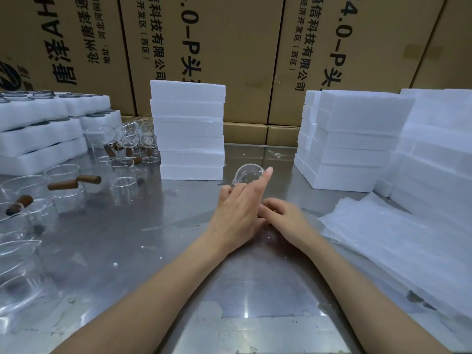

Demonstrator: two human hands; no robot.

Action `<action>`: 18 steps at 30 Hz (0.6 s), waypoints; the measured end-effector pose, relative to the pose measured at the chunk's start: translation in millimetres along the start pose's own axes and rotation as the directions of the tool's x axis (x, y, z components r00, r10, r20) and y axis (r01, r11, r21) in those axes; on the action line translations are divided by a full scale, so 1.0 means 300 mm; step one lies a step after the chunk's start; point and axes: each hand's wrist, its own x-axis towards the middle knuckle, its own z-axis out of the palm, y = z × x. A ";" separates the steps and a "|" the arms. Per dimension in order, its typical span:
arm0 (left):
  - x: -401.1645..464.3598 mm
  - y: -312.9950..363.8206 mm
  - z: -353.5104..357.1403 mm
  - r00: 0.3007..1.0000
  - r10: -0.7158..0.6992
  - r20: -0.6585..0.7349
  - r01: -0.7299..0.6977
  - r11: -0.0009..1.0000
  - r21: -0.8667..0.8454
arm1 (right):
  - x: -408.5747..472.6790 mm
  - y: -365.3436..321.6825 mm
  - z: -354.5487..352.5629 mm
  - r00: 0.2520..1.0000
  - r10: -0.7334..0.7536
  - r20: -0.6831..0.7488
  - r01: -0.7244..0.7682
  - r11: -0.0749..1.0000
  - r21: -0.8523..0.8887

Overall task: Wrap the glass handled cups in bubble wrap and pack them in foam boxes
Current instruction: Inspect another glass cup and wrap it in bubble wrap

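Observation:
A clear glass cup [249, 172] with a pouring lip is tilted above the middle of the steel table [132, 251]. My left hand [236, 213] grips it from the near side, index finger stretched straight along the rim and the other fingers curled. My right hand [287, 219] lies just right of the left, its fingers curled against the cup's lower part, which both hands hide. Several more glass cups with brown wooden handles [76, 183] stand at the left. Foam boxes [189, 131] are stacked behind the hands. A pile of thin white wrap sheets [398, 249] lies at the right.
More foam box stacks [357, 139] rise at the right, and foam trays holding cups [43, 139] sit at the far left. Cardboard cartons [224, 47] wall off the back. White crumbs dot the tabletop.

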 end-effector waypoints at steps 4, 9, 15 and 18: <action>0.008 0.014 0.025 0.993 0.116 -0.013 -0.116 0.993 -0.032 | 0.008 0.002 -0.003 0.999 -0.014 -0.034 0.016 0.997 0.081; 0.007 -0.027 0.036 0.993 0.043 -0.107 -0.056 0.991 -0.118 | 0.009 -0.008 -0.016 0.989 0.080 -0.123 -0.050 0.971 0.235; 0.017 -0.058 0.000 0.880 -0.466 0.086 0.420 0.683 -0.597 | -0.012 -0.039 -0.012 0.999 0.035 -0.007 -0.029 0.924 0.381; 0.017 -0.069 -0.006 0.864 -0.472 0.172 0.477 0.664 -0.576 | -0.017 -0.038 0.015 0.999 -0.046 0.023 0.037 0.958 0.283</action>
